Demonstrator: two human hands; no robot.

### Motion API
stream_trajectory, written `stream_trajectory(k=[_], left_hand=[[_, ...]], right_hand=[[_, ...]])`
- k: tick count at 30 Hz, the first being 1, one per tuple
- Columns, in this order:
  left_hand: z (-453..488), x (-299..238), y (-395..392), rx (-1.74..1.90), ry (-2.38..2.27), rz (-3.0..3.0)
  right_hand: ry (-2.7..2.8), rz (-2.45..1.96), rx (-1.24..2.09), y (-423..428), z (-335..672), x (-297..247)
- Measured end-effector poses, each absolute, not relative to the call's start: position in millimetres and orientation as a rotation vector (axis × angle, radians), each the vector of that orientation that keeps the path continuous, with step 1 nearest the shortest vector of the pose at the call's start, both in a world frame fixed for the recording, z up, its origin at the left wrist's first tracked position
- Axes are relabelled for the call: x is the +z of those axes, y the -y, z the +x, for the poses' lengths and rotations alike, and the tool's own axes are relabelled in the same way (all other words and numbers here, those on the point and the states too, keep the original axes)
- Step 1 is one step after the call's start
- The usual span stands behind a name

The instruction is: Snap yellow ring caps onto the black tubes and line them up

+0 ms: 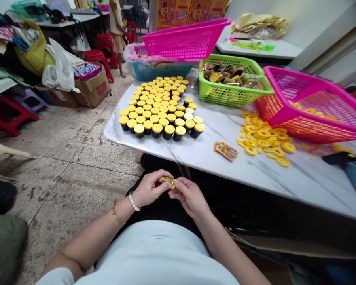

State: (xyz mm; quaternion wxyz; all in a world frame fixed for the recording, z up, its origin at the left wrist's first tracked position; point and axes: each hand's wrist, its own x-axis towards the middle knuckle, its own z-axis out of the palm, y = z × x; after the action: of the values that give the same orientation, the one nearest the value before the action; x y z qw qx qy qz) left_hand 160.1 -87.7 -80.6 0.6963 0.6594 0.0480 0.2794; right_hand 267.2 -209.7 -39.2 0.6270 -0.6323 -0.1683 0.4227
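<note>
Above my lap, in front of the table edge, my left hand (154, 185) is closed around a small yellow printed piece (166, 180). Its exact kind is hard to make out, as fingers cover much of it. My right hand (187, 194) pinches the right end of the same piece, fingertips close to the left thumb. On the table beyond, a small pile of colourful printed cards (226, 151) lies near the front edge. Left of it stand many black cups with yellow lids (157, 128), packed in rows.
Loose yellow rings (264, 134) lie beside a pink basket (314, 107) at the right. A green basket (225, 95) holds dark cups with yellow parts. Behind the lidded cups, another pink basket (184, 43) rests on a teal one (154, 72). A person (117, 35) stands farther back.
</note>
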Motion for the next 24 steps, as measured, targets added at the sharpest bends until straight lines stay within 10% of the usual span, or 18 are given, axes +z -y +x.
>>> stream_trajectory(k=[24], left_hand=[[165.6, -97.4, 100.4, 0.114, -0.118, 0.671]], right_hand=[[0.810, -1.519, 0.556, 214.8, 269.5, -47.1]])
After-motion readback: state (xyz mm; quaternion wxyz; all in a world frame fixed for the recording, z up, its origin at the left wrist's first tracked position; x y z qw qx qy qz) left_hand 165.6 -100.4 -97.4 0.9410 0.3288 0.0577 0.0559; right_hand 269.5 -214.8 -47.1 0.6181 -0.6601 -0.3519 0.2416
